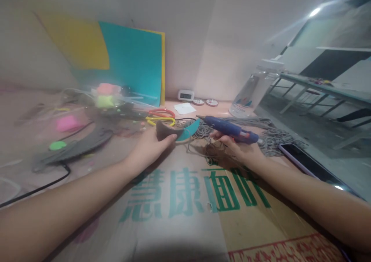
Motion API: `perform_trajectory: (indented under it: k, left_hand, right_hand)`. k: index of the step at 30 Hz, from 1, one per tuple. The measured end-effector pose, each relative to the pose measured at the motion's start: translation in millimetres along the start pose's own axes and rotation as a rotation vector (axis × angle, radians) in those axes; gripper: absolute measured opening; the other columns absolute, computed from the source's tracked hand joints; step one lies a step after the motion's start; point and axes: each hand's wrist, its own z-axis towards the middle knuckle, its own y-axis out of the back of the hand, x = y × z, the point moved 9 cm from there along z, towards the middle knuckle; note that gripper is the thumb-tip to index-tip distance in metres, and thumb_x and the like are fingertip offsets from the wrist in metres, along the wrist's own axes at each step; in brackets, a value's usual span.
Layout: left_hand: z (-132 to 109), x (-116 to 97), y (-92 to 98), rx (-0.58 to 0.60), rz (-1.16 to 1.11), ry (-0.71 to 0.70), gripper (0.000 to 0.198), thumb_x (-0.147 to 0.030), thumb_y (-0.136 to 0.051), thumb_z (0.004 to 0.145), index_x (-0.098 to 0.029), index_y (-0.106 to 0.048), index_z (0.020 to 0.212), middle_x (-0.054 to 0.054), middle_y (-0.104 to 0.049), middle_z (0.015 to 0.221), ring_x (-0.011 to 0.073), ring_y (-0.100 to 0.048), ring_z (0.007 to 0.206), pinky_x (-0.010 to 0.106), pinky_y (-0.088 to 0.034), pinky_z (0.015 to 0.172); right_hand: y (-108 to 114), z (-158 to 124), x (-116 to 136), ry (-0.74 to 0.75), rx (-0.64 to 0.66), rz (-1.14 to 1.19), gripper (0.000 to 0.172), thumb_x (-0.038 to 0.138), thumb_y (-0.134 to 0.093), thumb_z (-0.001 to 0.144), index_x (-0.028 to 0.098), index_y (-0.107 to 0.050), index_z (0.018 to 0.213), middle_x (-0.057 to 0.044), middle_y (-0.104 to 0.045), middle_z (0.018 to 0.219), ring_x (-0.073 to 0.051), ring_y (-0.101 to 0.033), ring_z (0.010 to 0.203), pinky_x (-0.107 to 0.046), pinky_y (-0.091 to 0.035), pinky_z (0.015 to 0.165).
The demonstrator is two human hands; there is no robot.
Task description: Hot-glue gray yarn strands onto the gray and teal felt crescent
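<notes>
My left hand (pixel 155 146) pinches a curved piece (pixel 191 130), teal at its right end and dark grey-brown toward my fingers; grey cord trails near its tip. In my right hand (pixel 237 148) is a blue glue gun (pixel 228 128), its nozzle pointing left toward the teal end, with a small gap between them. My fingers are wrapped round its handle, which is mostly hidden. Behind both hands lies a tangled heap of grey cord (pixel 269 132). Scissors with red and yellow handles (pixel 160 119) rest just beyond my left hand.
Printed cardboard (pixel 185 223) covers the table. A phone (pixel 313 165) lies at right, near a clear bottle (pixel 246 92). At left are a dark curved piece (pixel 84 146) and pink clay (pixel 68 123). Teal card (pixel 136 61) leans on the wall beside a small digital timer (pixel 185 95).
</notes>
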Motion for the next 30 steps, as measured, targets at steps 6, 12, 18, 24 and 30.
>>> perform_trajectory:
  k: [6,12,18,24,30]
  left_hand:
    - [-2.1,-8.3,-0.8,0.002,0.093,-0.04,0.025,-0.031,-0.065,0.08,-0.019,-0.073,0.101,0.006,-0.075,0.093,0.025,-0.067,0.087,0.035,-0.051,0.083]
    - [-2.6,-11.9,-0.1,-0.017,0.104,-0.078,0.022,-0.031,-0.065,0.081,-0.02,-0.072,0.098,0.005,-0.074,0.097,0.0242,-0.067,0.09,0.034,-0.05,0.087]
    - [-3.3,-15.2,0.1,-0.018,0.081,-0.083,0.017,-0.028,-0.065,0.08,-0.019,-0.072,0.093,0.004,-0.075,0.093,0.023,-0.067,0.088,0.032,-0.051,0.083]
    - [-4.9,-13.1,-0.5,0.013,0.145,-0.048,0.023,-0.034,-0.062,0.082,-0.018,-0.071,0.097,0.003,-0.074,0.086,0.0232,-0.067,0.086,0.031,-0.052,0.08]
    - [-5.4,-9.8,0.8,0.011,0.218,-0.011,0.03,-0.039,-0.061,0.083,-0.017,-0.071,0.1,0.005,-0.075,0.091,0.0235,-0.068,0.087,0.032,-0.052,0.08]
  right_hand:
    - [-10.6,-1.3,1.0,-0.006,0.067,-0.001,0.017,0.039,-0.071,0.079,0.023,-0.068,0.083,-0.005,-0.073,0.085,-0.024,-0.069,0.082,-0.037,-0.054,0.076]
    - [-14.8,-2.8,-0.6,0.016,0.11,-0.089,0.021,0.044,-0.07,0.079,0.023,-0.065,0.078,-0.005,-0.071,0.079,-0.023,-0.066,0.074,-0.036,-0.051,0.069]
    - [-18.0,-3.0,4.4,0.032,0.142,-0.136,0.021,0.041,-0.072,0.076,0.02,-0.065,0.074,-0.004,-0.069,0.073,-0.019,-0.063,0.065,-0.031,-0.048,0.06]
    - [-20.0,-2.3,6.9,0.063,0.145,-0.14,0.02,0.037,-0.071,0.077,0.019,-0.062,0.073,-0.001,-0.064,0.065,-0.015,-0.058,0.057,-0.026,-0.043,0.052]
    - [-15.3,-2.4,3.8,0.096,0.084,-0.211,0.026,0.039,-0.071,0.078,0.021,-0.055,0.069,0.003,-0.056,0.059,-0.013,-0.052,0.054,-0.026,-0.042,0.052]
